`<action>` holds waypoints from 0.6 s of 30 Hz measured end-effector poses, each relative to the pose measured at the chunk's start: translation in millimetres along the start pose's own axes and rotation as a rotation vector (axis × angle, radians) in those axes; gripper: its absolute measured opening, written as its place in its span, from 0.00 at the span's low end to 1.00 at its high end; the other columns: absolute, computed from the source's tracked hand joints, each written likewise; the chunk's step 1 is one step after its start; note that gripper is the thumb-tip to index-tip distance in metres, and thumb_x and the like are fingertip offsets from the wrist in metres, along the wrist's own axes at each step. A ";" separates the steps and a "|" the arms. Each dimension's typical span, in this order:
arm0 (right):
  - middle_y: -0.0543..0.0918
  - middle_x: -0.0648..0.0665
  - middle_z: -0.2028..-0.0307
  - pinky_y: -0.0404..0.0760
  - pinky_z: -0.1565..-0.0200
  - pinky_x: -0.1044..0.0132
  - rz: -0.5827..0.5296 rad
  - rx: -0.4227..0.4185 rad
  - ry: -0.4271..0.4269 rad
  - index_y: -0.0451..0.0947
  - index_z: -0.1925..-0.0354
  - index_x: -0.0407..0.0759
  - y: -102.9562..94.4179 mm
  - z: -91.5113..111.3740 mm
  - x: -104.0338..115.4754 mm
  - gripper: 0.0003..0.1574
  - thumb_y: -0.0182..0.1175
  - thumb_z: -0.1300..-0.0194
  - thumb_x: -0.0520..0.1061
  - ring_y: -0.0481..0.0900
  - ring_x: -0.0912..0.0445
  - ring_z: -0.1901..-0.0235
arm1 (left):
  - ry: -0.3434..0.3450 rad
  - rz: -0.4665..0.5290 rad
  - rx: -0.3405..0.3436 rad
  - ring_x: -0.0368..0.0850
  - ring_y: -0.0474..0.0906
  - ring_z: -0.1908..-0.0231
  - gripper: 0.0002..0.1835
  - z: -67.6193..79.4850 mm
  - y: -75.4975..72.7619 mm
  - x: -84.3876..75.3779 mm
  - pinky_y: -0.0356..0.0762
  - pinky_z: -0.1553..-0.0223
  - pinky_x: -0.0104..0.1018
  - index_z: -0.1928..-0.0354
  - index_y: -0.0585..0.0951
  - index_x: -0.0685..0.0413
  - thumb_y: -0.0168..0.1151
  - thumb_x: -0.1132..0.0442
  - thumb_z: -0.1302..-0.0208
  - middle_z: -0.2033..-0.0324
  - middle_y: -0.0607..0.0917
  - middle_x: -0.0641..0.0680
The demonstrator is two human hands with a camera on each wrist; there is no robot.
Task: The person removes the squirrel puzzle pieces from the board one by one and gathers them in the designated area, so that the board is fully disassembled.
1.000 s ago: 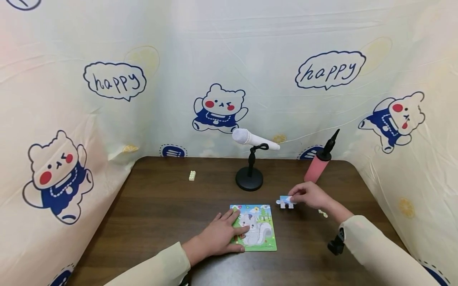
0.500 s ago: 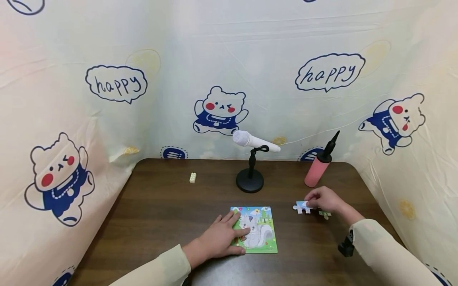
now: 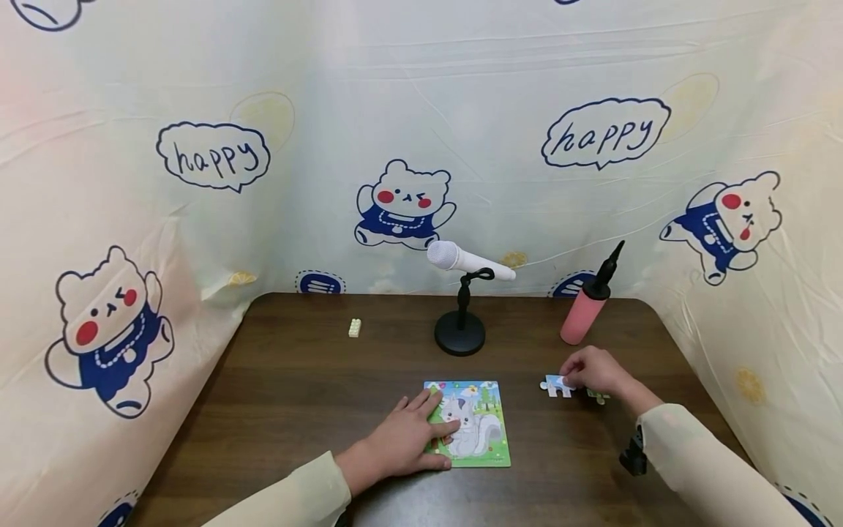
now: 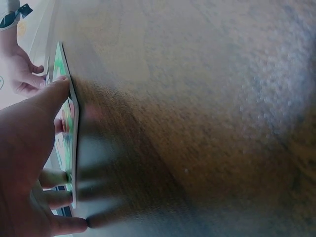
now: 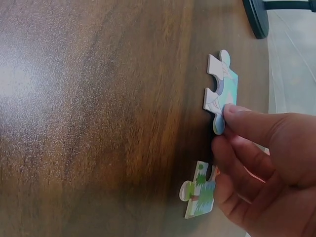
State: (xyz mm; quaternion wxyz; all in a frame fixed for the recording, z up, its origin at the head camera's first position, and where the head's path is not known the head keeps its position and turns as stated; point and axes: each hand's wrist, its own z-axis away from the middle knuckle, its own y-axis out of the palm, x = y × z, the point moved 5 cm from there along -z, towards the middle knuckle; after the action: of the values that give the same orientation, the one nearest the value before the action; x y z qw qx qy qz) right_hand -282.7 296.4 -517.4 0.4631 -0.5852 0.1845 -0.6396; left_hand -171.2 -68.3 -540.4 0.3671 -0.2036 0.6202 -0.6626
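Note:
A square puzzle (image 3: 479, 432) with a squirrel picture lies flat on the table. My left hand (image 3: 402, 438) rests on its left part with spread fingers, thumb near the lower edge. To the right, my right hand (image 3: 596, 369) pinches a blue puzzle piece (image 5: 225, 89) at its near end, thumb on top, low over the wood. A second, green puzzle piece (image 5: 201, 194) lies under the curled fingers of that hand, partly hidden by them in the right wrist view.
A white microphone (image 3: 470, 261) on a black round-based stand (image 3: 459, 334) stands at the back. Right of it is a pink hand pump (image 3: 582, 316) with a black nozzle. A small cream toy brick (image 3: 354, 327) lies at the back left. Patterned cloth surrounds the table (image 3: 296, 380).
My right hand has carried the blue puzzle piece rightward, away from the square puzzle and toward the green piece, then lowered slightly. The left hand stays on the puzzle.

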 end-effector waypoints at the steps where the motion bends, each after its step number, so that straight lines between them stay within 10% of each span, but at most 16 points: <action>1: 0.87 0.48 0.69 0.78 0.66 0.60 0.013 -0.002 -0.005 0.88 0.63 0.42 0.5 -0.4 -0.1 0.02 0.70 0.37 0.38 0.77 0.55 0.70 | 0.000 0.002 0.002 0.61 0.56 0.22 0.36 -0.3 0.1 -0.1 0.66 0.35 0.70 0.26 0.68 0.19 0.52 0.24 0.34 0.21 0.60 0.59; 18: 0.88 0.48 0.67 0.81 0.66 0.59 0.055 -0.043 0.014 0.89 0.63 0.42 4.1 -1.4 -1.8 0.03 0.70 0.37 0.37 0.78 0.54 0.70 | 0.005 0.026 -0.019 0.62 0.56 0.22 0.36 0.7 2.1 2.0 0.65 0.34 0.70 0.26 0.68 0.19 0.52 0.24 0.34 0.21 0.60 0.59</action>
State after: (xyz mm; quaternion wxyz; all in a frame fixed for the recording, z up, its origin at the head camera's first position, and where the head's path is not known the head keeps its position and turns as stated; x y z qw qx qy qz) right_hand -282.7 295.3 -521.9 0.4666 -0.5853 0.2173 -0.6265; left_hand -171.5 -70.2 -542.7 0.3720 -0.1975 0.6300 -0.6525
